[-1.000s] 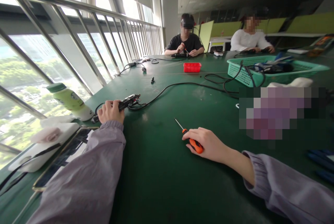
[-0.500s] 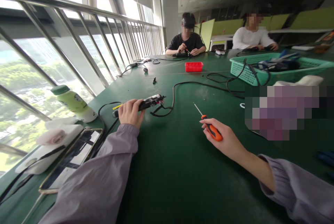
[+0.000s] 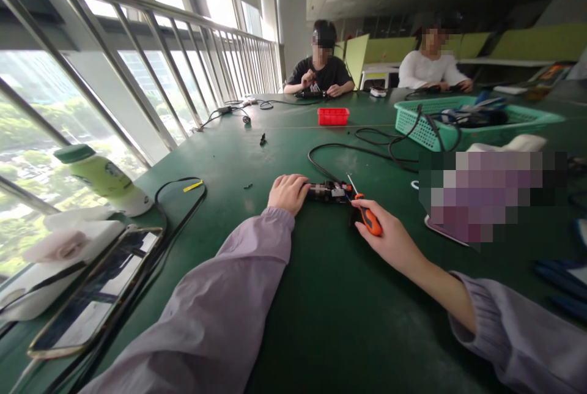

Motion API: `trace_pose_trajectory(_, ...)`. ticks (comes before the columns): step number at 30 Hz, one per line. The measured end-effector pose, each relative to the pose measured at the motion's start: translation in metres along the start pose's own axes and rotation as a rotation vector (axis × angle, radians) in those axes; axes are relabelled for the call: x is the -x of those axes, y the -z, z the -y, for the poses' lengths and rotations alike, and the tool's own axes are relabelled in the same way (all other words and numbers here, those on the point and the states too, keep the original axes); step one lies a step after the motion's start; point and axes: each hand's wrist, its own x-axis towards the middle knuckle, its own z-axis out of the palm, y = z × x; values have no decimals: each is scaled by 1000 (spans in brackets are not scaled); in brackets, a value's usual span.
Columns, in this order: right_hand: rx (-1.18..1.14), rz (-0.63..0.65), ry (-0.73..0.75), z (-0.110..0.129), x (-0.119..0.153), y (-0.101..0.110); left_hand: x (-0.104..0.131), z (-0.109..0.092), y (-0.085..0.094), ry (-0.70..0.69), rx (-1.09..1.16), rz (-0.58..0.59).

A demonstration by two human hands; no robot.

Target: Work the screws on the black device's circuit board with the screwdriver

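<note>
Near the middle of the green table, my left hand (image 3: pixel 288 193) is wrapped round the left end of a black cylindrical device (image 3: pixel 326 191) that lies sideways, its inner parts showing at the right end. My right hand (image 3: pixel 383 229) holds a screwdriver (image 3: pixel 370 221) by its orange and black handle. The metal shaft points up and left, beside the device's right end. Whether the tip touches the device, I cannot tell. A black cable runs from behind the device toward the back right.
A phone (image 3: pixel 98 293), a green-capped bottle (image 3: pixel 107 180) and a cable with a yellow tag (image 3: pixel 193 186) lie at left. Further back are a small black part (image 3: pixel 263 139), a red box (image 3: pixel 333 116) and a green basket (image 3: pixel 424 128). Two people sit across the table (image 3: pixel 284 131).
My left hand has carried the black device rightward and down, beside the screwdriver. My right hand still holds the screwdriver, nearly in place. The view has shifted slightly.
</note>
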Motion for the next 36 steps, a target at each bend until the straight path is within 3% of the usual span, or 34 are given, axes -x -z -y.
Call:
trace_pose_trajectory(3,16,22,5,-3,0,1,8,41,9,215,-89,-77)
trace_pose_trajectory(6,40,18,53,-6,0,1,21,87,20,388,-173,-45)
trace_pose_trajectory(10,63,14,89,-8,-1,0,36,117,27,325,-202,77)
trace_pose_trajectory(17,32,36,71,-9,-1,0,35,108,29,211,-261,191)
trace_pose_trajectory(23,-76,-60,-63,-6,-2,3,33,101,36,215,-330,256)
trace_pose_trajectory(36,-24,-5,-52,-11,-3,1,29,94,38,176,-450,259)
